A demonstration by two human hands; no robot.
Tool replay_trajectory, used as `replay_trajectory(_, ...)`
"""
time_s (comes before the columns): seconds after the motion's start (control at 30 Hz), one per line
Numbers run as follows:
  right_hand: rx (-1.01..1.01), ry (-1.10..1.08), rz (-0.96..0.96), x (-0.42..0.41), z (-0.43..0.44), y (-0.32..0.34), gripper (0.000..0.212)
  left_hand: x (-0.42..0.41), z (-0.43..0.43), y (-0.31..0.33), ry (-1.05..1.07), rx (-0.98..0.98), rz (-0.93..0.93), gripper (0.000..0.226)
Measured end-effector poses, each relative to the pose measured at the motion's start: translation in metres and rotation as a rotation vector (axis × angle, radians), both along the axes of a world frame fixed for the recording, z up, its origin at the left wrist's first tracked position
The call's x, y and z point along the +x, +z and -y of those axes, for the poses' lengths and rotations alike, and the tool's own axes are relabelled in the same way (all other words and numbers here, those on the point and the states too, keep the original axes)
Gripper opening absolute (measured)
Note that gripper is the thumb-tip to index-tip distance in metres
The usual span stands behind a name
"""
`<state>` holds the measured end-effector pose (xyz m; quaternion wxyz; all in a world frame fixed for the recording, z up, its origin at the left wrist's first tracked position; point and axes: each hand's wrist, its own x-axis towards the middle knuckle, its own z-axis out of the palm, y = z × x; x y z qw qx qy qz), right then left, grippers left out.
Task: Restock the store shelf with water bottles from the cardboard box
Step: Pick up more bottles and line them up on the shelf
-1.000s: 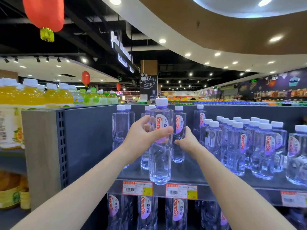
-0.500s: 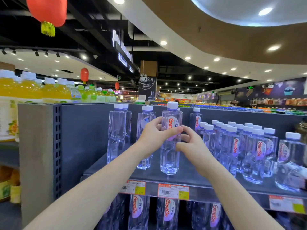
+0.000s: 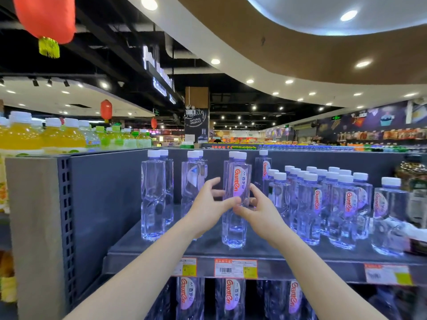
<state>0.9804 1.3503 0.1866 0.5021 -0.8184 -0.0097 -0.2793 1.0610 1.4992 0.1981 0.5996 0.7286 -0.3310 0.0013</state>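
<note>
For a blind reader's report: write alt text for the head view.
Two bare hands, left hand and right hand, cup a tall clear water bottle standing upright on a grey store shelf, their fingers loosely spread around its middle. More white-capped bottles stand either side, smaller ones massed to the right.

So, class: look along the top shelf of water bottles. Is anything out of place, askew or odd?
Mostly tidy and upright. One oddity: the tall bottle left of the hands shows no red brand name, unlike the front bottle between the left hand and right hand, so its label seems turned away.
</note>
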Motion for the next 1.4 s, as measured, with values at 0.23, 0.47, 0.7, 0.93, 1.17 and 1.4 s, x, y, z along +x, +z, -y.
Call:
replay_trajectory(0.23, -0.065, -0.043, -0.058, 0.000, 0.005, 0.003, 0.057, -0.010, -0.013, -0.035, -0.009, 0.173, 0.065, 0.080)
replay_trajectory(0.47, -0.047, -0.064, -0.056, 0.012, 0.007, 0.000, 0.062, -0.008, -0.006, -0.032, 0.053, 0.191, 0.072, 0.084)
replay_trajectory(0.7, -0.072, -0.087, -0.082, 0.024, 0.007, 0.000, 0.059, 0.001, 0.004, -0.033, 0.072, 0.200, 0.061, 0.085)
replay_trajectory(0.93, -0.057, -0.088, -0.069, 0.034, 0.010, -0.003, 0.061, 0.012, 0.012, -0.034, 0.060, 0.198, 0.031, 0.089)
replay_trajectory(1.17, -0.038, -0.076, -0.071, 0.038, 0.008, -0.002, 0.063, 0.018, 0.020, -0.037, 0.074, 0.198, 0.034, 0.090)
replay_trajectory(1.4, -0.031, -0.050, -0.069, 0.029, 0.007, -0.002, 0.065, 0.013, 0.017, -0.039, 0.079, 0.184, 0.066, 0.090)
